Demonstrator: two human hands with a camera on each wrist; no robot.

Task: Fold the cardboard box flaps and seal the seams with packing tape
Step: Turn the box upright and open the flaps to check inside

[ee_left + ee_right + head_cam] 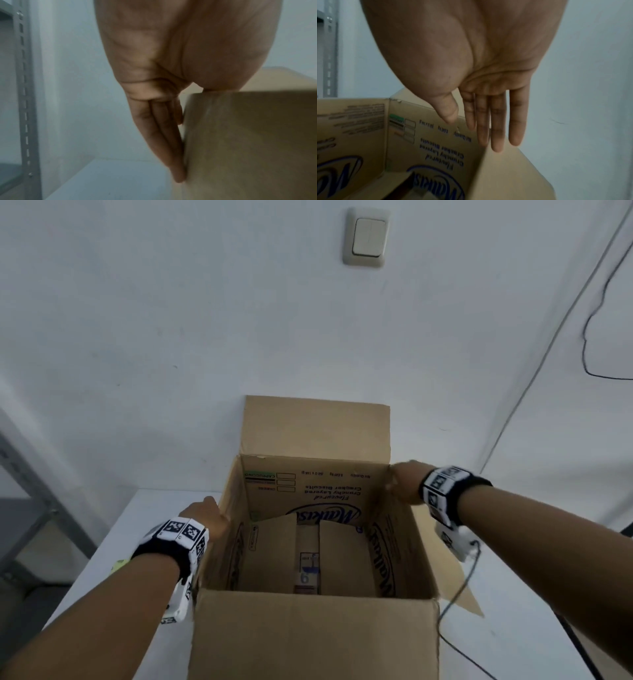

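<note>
The box (315, 546) stands open on the white table (137, 518), against the wall at the table's far edge. Its far flap (317, 429) stands upright, its near flap (315, 635) leans toward the person, and its right flap (442, 556) hangs outward and down. Inside, the bottom flaps lie folded with a gap between them.

The left hand (205, 517) is at the box's left side near the top edge. In the left wrist view its fingers (164, 135) are straight and together, lying flat against the outer cardboard, grasping nothing.

The right hand (406, 482) is at the box's far right corner. In the right wrist view its fingers (494, 121) are straight and released, pointing down along the edge where the right flap meets the box, with the thumb (448, 109) over the inner side of the far wall.

A black cable (459, 587) trails across the table at the right.
</note>
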